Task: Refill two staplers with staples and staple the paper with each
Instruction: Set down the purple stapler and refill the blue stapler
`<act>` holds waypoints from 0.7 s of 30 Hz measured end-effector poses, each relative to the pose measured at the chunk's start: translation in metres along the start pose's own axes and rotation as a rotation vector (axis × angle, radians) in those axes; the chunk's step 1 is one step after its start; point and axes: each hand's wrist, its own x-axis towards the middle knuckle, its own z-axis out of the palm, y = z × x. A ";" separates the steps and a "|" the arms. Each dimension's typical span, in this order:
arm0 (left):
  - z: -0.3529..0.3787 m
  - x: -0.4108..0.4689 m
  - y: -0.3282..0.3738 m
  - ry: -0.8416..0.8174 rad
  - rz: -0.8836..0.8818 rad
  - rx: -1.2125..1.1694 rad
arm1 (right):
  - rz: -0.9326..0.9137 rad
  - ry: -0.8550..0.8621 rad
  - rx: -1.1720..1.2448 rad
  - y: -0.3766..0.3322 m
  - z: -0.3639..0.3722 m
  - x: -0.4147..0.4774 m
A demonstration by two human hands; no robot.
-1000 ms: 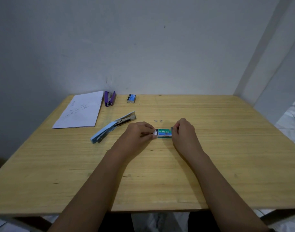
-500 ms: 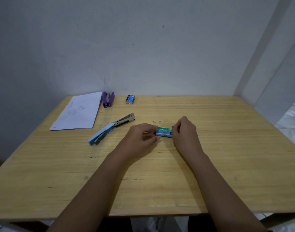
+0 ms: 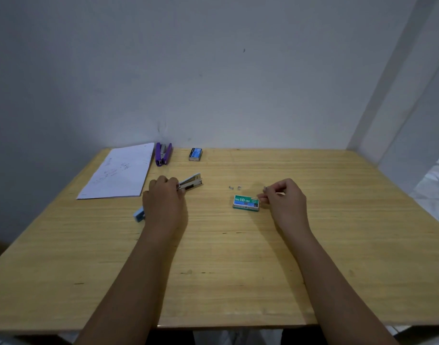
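both hands work beside the green staple box [image 3: 246, 202]: left hand [image 3: 163, 197] grips the blue stapler [image 3: 188, 183], right hand [image 3: 284, 197] pinches staples [image 3: 265, 188].

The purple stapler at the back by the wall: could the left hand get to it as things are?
Probably yes. The purple stapler lies just beyond the left hand, with bare wooden table between; but that hand rests on the open light-blue stapler.

Pale yellow wood-grain table [image 3: 238, 257], white paper [image 3: 118, 174] far left, purple stapler [image 3: 163, 154], light-blue stapler [image 3: 139, 215], green staple box [image 3: 245, 202], blue box [image 3: 195, 154] far.
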 end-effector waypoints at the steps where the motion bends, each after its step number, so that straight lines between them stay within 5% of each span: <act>1: -0.001 0.001 0.001 -0.002 -0.003 -0.009 | 0.008 0.003 0.028 0.000 -0.001 0.000; 11: -0.014 -0.010 0.012 -0.045 0.126 -0.325 | 0.017 -0.053 0.255 -0.001 -0.005 0.001; 21: -0.012 -0.020 0.027 -0.056 0.294 -0.163 | -0.017 -0.092 0.332 -0.004 -0.003 0.002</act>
